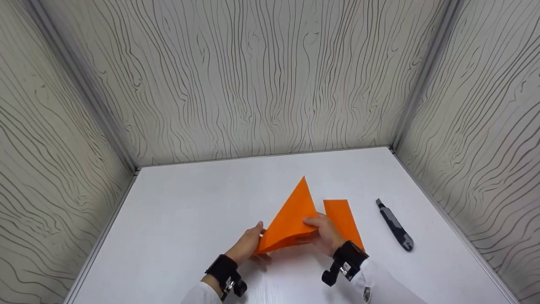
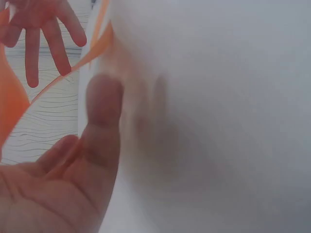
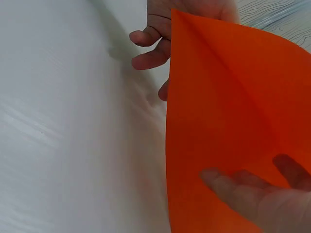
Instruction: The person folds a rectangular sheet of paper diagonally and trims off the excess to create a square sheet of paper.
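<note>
A folded sheet of orange paper [image 1: 294,213] is raised at a tilt above the white table, one pointed corner up. My left hand [image 1: 248,244] holds its lower left corner, thumb up and fingers partly under it. On the right edge, my right hand [image 1: 325,235] grips the sheet, its thumb on the upper face and fingers beneath. The right wrist view shows a crease running down the orange paper [image 3: 218,107], with the right hand's fingers [image 3: 238,191] against it. There, the sheet hides part of the left hand [image 3: 158,48].
A separate orange paper strip [image 1: 344,217] lies on the table [image 1: 190,202], just right of my right hand. Farther right rests a grey and black utility knife [image 1: 395,226]. Wood-patterned panels [image 1: 270,84] stand at the back and both sides.
</note>
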Action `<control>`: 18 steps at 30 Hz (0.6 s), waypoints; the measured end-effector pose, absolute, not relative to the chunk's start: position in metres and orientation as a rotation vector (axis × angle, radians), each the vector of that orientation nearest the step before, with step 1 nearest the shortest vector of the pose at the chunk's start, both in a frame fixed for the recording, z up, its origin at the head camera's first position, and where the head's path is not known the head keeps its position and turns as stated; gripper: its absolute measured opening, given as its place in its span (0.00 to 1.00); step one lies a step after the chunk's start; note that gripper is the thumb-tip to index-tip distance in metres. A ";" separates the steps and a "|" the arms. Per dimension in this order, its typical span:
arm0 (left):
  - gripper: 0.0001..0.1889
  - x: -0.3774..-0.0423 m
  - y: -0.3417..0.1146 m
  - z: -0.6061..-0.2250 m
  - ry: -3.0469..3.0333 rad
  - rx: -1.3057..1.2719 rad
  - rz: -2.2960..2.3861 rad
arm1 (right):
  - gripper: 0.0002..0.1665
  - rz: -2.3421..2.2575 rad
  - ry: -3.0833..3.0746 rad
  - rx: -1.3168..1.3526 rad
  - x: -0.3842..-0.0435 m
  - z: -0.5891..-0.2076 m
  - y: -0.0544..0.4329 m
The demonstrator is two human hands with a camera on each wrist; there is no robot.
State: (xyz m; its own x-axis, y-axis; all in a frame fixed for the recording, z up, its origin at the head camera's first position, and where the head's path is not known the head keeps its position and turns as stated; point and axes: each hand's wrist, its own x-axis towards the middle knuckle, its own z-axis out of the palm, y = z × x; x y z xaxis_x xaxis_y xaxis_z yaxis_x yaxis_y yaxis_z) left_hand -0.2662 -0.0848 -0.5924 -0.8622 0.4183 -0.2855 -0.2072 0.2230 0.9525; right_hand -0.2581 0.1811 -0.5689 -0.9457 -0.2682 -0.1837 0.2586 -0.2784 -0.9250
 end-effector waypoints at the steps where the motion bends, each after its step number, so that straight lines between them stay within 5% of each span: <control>1: 0.35 -0.266 -0.084 -0.592 1.934 0.174 1.709 | 0.29 -2.291 1.626 -0.027 -0.257 -0.568 0.181; 6: 0.33 -0.264 -0.078 -0.589 1.684 0.105 1.832 | 0.17 -2.320 1.523 -0.135 -0.255 -0.567 0.180; 13: 0.18 -0.270 -0.079 -0.586 1.582 0.178 1.953 | 0.16 -2.252 1.487 -0.276 -0.254 -0.570 0.185; 18: 0.32 -0.273 -0.084 -0.586 1.571 0.106 2.011 | 0.14 -2.212 1.537 -0.317 -0.255 -0.573 0.190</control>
